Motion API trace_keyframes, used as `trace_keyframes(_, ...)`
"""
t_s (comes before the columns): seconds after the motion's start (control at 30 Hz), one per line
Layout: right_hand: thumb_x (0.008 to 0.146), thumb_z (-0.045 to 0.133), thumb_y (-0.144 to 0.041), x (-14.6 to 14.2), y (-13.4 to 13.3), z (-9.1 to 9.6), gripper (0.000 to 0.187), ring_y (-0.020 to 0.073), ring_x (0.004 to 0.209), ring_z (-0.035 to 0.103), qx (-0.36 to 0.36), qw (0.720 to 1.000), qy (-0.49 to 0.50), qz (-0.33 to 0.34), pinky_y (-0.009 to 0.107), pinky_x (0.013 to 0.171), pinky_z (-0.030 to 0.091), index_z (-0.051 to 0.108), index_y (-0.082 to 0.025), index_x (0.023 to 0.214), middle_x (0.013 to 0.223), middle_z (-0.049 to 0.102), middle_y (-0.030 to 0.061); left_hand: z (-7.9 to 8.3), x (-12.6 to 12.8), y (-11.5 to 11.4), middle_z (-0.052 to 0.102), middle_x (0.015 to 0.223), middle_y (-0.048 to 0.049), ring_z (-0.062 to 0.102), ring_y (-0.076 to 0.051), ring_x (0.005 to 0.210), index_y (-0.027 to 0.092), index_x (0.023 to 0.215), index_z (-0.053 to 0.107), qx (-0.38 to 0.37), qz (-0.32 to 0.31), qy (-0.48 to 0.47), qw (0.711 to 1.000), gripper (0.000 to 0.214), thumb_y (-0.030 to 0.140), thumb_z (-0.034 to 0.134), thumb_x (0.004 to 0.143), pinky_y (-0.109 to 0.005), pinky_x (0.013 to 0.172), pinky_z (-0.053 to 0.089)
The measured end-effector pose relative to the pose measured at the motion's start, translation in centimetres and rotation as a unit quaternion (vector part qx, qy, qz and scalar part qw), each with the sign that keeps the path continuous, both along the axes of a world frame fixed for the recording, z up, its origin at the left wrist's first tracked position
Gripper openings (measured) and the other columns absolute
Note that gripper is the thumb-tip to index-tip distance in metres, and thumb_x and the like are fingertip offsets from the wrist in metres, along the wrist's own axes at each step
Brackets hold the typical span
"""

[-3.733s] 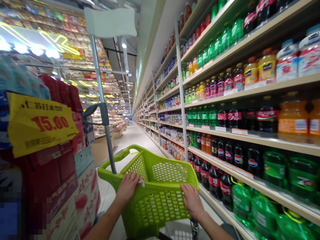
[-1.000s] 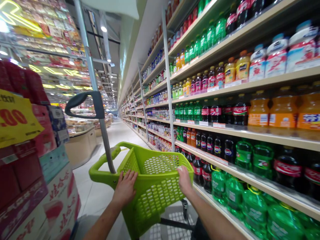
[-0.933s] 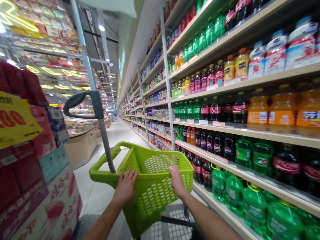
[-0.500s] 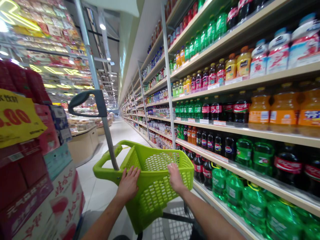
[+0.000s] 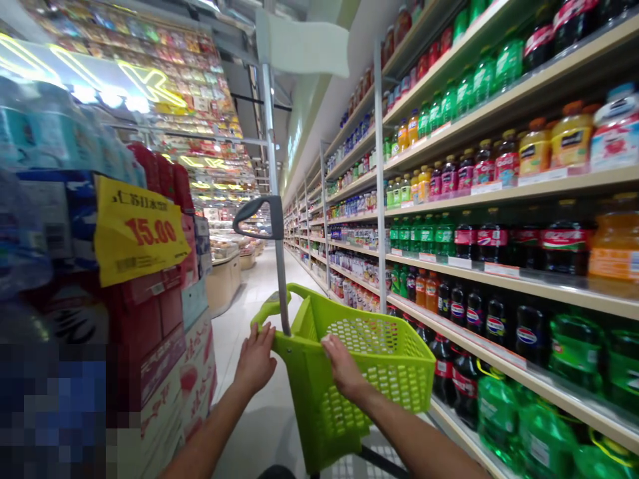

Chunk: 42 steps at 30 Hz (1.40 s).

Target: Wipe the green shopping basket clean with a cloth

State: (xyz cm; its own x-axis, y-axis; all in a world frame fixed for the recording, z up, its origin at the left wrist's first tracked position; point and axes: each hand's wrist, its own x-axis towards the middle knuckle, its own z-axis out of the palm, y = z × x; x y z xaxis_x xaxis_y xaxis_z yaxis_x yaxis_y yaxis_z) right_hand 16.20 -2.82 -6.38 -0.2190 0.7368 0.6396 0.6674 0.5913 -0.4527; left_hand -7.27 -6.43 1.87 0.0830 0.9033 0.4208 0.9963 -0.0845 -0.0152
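Note:
A lime-green shopping cart (image 5: 379, 362) with a perforated basket stands right in front of me, seen from its side. My left hand (image 5: 255, 359) grips the end of the cart's green handle, its fingers over the top. With curled fingers, my right hand (image 5: 343, 367) holds the near rim of the basket, partway along it. Between and beyond my hands a metal pole (image 5: 280, 286) rises from the cart. It carries a dark grey loop handle (image 5: 259, 218) and, at the top, a pale flag-shaped sign (image 5: 307, 45). The basket's floor is mostly hidden.
Long shelves (image 5: 464, 263) of soda and juice bottles run along the right, close to the cart. Stacked drink cartons (image 5: 160, 332) with a yellow price sign (image 5: 142, 233) stand at the left. The pale aisle floor (image 5: 259, 279) stretches ahead past wooden display counters (image 5: 224, 283).
My view has swung left, so the cart sits further right in it. My left hand has shifted from the basket's corner onto the handle; my right hand has slid back along the rim.

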Motion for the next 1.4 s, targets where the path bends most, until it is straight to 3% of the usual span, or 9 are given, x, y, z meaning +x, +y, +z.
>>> trace_keyframes(0.1,0.077,0.04,-0.003,-6.9,-0.2,8.3,0.045,0.0194,0.117,0.043,0.116,0.991,0.016,0.068,0.038,0.098,0.037,0.05,-0.018,0.118,0.126,0.047,0.0086,0.3,0.0,-0.2,0.021,0.145,-0.0015,0.004,-0.025,0.134,0.016,0.133,0.028,-0.025,-0.002,0.013,1.0,0.072,0.008,0.04,0.063,-0.042,0.106,0.023)
trace_keyframes(0.23,0.083,0.036,-0.002,-10.3,0.5,21.6,0.044,0.0191,0.131,0.016,0.347,0.936,-0.016,0.051,0.04,0.106,0.024,0.045,-0.018,0.123,0.138,0.033,0.0071,0.7,-0.2,-0.8,0.018,0.146,-0.0007,0.002,-0.024,0.134,0.016,0.135,0.025,-0.041,-0.017,0.031,0.999,0.076,0.007,0.04,0.061,-0.04,0.106,0.024)
trace_keyframes(0.3,0.084,0.038,-0.004,-10.0,1.1,24.4,0.041,0.0211,0.132,0.012,0.37,0.924,-0.097,0.025,0.043,0.107,0.021,0.046,-0.015,0.122,0.138,0.033,0.0092,0.9,-0.3,-0.9,0.018,0.146,-0.0004,0.002,-0.024,0.134,0.016,0.135,0.024,-0.044,-0.023,0.039,0.998,0.077,0.005,0.039,0.06,-0.038,0.106,0.024)
trace_keyframes(0.37,0.084,0.04,-0.005,-9.0,1.2,22.8,0.04,0.0221,0.132,0.014,0.359,0.908,-0.214,0.034,0.043,0.105,0.024,0.045,-0.013,0.123,0.137,0.035,0.0103,1.0,-0.3,-1.0,0.018,0.146,-0.0009,0.002,-0.024,0.134,0.015,0.135,0.025,-0.048,-0.028,0.045,0.997,0.077,0.003,0.038,0.059,-0.037,0.106,0.026)
trace_keyframes(0.53,0.086,0.043,-0.014,-5.8,0.1,10.5,0.038,0.0189,0.127,0.029,0.34,0.85,-0.388,0.11,0.032,0.101,0.034,0.044,-0.016,0.124,0.132,0.044,0.0047,0.9,-0.1,-0.8,0.02,0.145,-0.0035,0.003,-0.023,0.134,0.012,0.134,0.027,-0.044,-0.032,0.039,0.998,0.077,-0.001,0.036,0.059,-0.033,0.106,0.027)
trace_keyframes(0.77,0.087,0.041,-0.011,-6.9,1.0,8.6,0.036,0.0217,0.129,0.025,0.331,0.912,-0.238,0.034,0.041,0.102,0.032,0.047,-0.014,0.123,0.133,0.043,0.0098,0.5,0.0,-0.6,0.018,0.146,-0.0032,-0.002,-0.021,0.134,0.012,0.134,0.027,-0.035,-0.04,0.033,0.998,0.077,-0.002,0.037,0.059,-0.032,0.107,0.024)
trace_keyframes(1.0,0.087,0.046,-0.02,-5.0,-2.8,-6.0,0.027,0.0194,0.108,0.052,0.23,0.93,-0.279,0.071,0.033,0.088,0.047,0.057,-0.018,0.112,0.113,0.06,0.0037,0.8,0.0,-0.9,0.019,0.146,-0.0033,0.001,-0.022,0.134,0.012,0.134,0.027,-0.035,-0.048,0.045,0.997,0.076,-0.001,0.037,0.06,-0.033,0.105,0.027)
trace_keyframes(1.23,0.084,0.036,-0.003,-3.9,-1.9,1.1,0.042,0.0216,0.129,0.024,0.276,0.95,-0.147,0.014,0.043,0.101,0.034,0.048,-0.015,0.123,0.132,0.043,0.0099,-0.2,1.7,-1.1,0.024,0.144,-0.0074,0.015,-0.026,0.133,0.015,0.13,0.034,0.066,-0.026,0.057,0.996,0.068,0.001,0.035,0.064,-0.052,0.104,0.021)
trace_keyframes(1.4,0.081,0.041,-0.003,-1.5,-2.3,-6.6,0.039,0.0185,0.116,0.045,0.219,0.95,-0.218,0.038,0.036,0.094,0.043,0.056,-0.019,0.114,0.116,0.058,0.007,-2.0,4.2,-1.1,0.03,0.141,-0.0074,0.023,-0.018,0.131,0.014,0.13,0.035,0.106,-0.166,0.133,0.971,0.06,0.004,0.03,0.071,-0.043,0.106,0.021)
